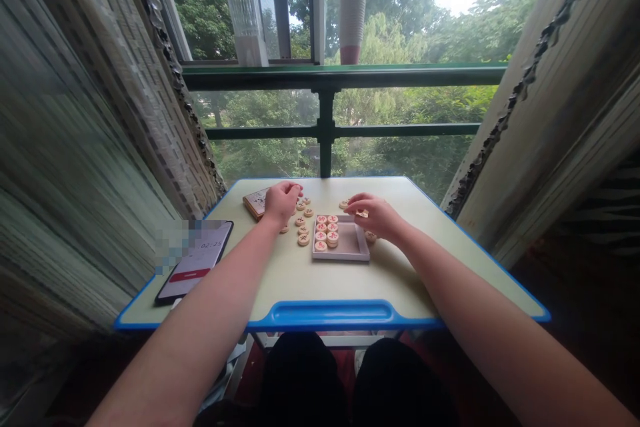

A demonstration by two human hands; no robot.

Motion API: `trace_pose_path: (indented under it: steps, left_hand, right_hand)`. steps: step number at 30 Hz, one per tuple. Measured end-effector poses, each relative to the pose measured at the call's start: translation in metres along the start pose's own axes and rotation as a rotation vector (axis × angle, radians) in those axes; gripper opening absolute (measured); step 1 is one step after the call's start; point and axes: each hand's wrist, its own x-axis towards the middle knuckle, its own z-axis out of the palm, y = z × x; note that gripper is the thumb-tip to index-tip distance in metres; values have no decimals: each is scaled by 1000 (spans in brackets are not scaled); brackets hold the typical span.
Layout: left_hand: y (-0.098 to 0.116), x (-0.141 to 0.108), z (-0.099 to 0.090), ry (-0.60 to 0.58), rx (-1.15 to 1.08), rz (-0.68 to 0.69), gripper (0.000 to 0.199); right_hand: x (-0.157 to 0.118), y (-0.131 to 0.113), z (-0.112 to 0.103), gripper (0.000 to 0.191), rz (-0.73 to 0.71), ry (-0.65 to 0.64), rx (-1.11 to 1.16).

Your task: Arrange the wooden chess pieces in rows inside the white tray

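A shallow open box [342, 256] stands mid-table, with round wooden pieces bearing red characters [333, 237] in its left part. Beyond its right back corner is my right hand [371, 211], fingers bent and pressed together; what they hold, if anything, is too small to tell. My left hand [283, 202] is closed in a pinch above the loose pieces left of the box, its fingertips' contents unclear. Dark-marked pieces [303, 229] lie between that hand and the box. Other pieces lie behind the box [343, 204] and at its right side [371, 237], partly under my right hand.
A printed flat box [257, 201] lies at the back left, partly behind my left hand. A phone [197, 263] showing a timer rests near the left edge. The pale table [400, 287] has a blue rim and a front groove [333, 311]. Curtains flank the table.
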Motion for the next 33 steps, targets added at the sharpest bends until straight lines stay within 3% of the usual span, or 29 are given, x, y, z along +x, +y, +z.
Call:
trace_pose_path:
  steps: [10,15,20,27,33]
  left_hand:
    - [7,-5,-1,-51,3,-19,19]
    - [3,-3,1,-54,14,6,19]
    - [6,-6,2,-84,38,17,18]
    - [3,-11,8,-255,37,9,15]
    - [13,-21,8,-352,115,-12,15]
  right_hand:
    - [-6,-21,-8,6,-31,-269,-218]
    - [-6,-22,-9,10,21,-356,-227]
    - [-7,-26,-13,13,55,-408,-176]
    - [-10,-34,-21,14,131,-430,-150]
    - [-9,-32,-21,15,138,-443,-118]
